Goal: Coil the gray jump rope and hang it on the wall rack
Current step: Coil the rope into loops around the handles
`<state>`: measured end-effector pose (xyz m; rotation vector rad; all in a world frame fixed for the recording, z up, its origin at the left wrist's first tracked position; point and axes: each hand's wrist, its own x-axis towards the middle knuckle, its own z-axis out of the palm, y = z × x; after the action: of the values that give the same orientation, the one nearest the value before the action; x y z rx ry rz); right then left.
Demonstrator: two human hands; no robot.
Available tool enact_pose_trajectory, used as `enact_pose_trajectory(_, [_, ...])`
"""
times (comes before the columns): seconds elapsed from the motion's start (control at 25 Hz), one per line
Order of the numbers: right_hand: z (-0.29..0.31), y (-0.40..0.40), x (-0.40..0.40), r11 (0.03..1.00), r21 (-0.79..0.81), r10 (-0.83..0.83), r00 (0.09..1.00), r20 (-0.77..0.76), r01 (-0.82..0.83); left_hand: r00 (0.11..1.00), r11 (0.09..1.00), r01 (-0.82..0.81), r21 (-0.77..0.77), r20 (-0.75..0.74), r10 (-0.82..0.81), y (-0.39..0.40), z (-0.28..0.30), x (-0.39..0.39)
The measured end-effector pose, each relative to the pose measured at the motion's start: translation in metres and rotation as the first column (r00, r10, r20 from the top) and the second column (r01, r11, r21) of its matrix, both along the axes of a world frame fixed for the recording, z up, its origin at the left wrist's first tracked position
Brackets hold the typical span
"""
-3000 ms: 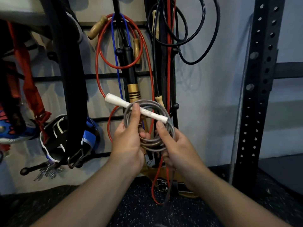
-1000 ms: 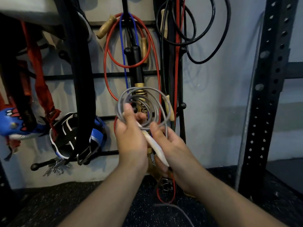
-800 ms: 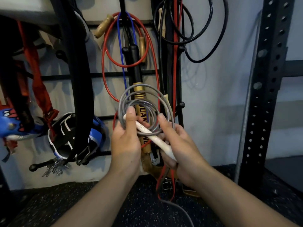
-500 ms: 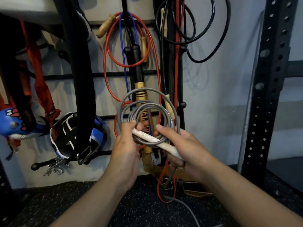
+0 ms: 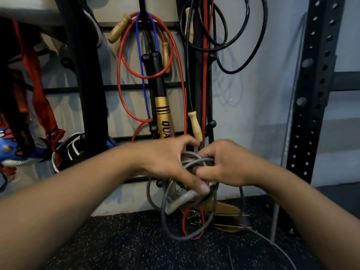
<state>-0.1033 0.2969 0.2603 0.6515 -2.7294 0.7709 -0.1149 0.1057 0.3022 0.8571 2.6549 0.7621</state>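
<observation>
The left hand (image 5: 165,164) and the right hand (image 5: 228,164) meet in front of the wall rack (image 5: 87,75), knuckles almost touching, both closed around the gray jump rope (image 5: 196,162). The left hand's fingers curl over the bundle from the 9 o'clock side, with its thumb pressing down at about 5 o'clock on the white handle (image 5: 183,199). The right hand grips the same bundle from 3 o'clock, fingers folded in tight.

The rope is only partly gathered. A few turns are bunched between the two hands, while looser loops sag below them toward 6 o'clock, and one strand trails off across the speckled floor (image 5: 116,246) toward 5 o'clock. The white handle sticks out beneath the left hand, pointing down toward 7 o'clock.

Behind the hands, at 12 o'clock, a red rope (image 5: 120,75) hangs in long loops beside a blue cord (image 5: 139,65) and a black and gold bat (image 5: 161,112). Black cables (image 5: 243,51) hang at 1 o'clock. A perforated steel post (image 5: 313,84) stands at 3 o'clock, and a brown leather belt (image 5: 224,208) lies on the floor against the wall.
</observation>
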Motion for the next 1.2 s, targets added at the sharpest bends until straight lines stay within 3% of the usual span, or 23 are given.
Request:
enact_pose_trajectory(0.12, [0.003, 0.004, 0.005, 0.999, 0.007, 0.043, 0.998, -0.038, -0.043, 0.995, 0.995, 0.001, 0.095, 0.1, -0.011, 0.014, -0.028, -0.007])
enact_pose_trajectory(0.24, [0.006, 0.014, 0.01, 0.985, -0.136, 0.111, 0.994, 0.007, -0.109, 0.977, 0.957, -0.025, 0.29, 0.208, -0.037, 0.014, -0.052, -0.003])
enact_pose_trajectory(0.4, [0.003, 0.018, 0.011, 0.973, -0.137, 0.184, 0.983, -0.018, -0.185, 0.976, 0.909, -0.077, 0.41, 0.219, -0.016, 0.014, -0.06, 0.006])
enact_pose_trajectory(0.68, [-0.002, 0.029, 0.003, 0.852, -0.513, 0.187, 0.976, 0.115, -0.103, 0.972, 0.851, -0.148, 0.503, 0.232, 0.032, -0.001, -0.053, 0.017])
enact_pose_trajectory(0.84, [-0.009, 0.034, -0.002, 0.727, -0.682, 0.09, 0.975, 0.202, 0.074, 0.94, 0.652, -0.281, 0.704, 0.339, 0.039, -0.001, -0.063, 0.022])
enact_pose_trajectory(0.92, [-0.011, 0.032, -0.002, 0.727, -0.673, 0.036, 0.971, 0.238, 0.138, 0.898, 0.468, -0.412, 0.782, 0.436, 0.062, 0.001, -0.067, 0.017])
enact_pose_trajectory(1.0, [-0.015, 0.028, -0.001, 0.709, -0.686, 0.06, 0.954, 0.293, 0.166, 0.828, 0.218, -0.556, 0.802, 0.557, 0.063, 0.002, -0.065, 0.012])
enact_pose_trajectory(1.12, [-0.022, 0.012, 0.003, 0.628, -0.766, 0.256, 0.893, 0.369, 0.137, 0.8, 0.001, -0.589, 0.808, 0.583, 0.145, 0.01, -0.063, 0.011])
enact_pose_trajectory(1.2, [-0.027, -0.013, 0.006, 0.676, -0.726, 0.208, 0.911, 0.356, 0.129, 0.781, -0.152, -0.584, 0.798, 0.603, 0.163, 0.023, -0.066, 0.014])
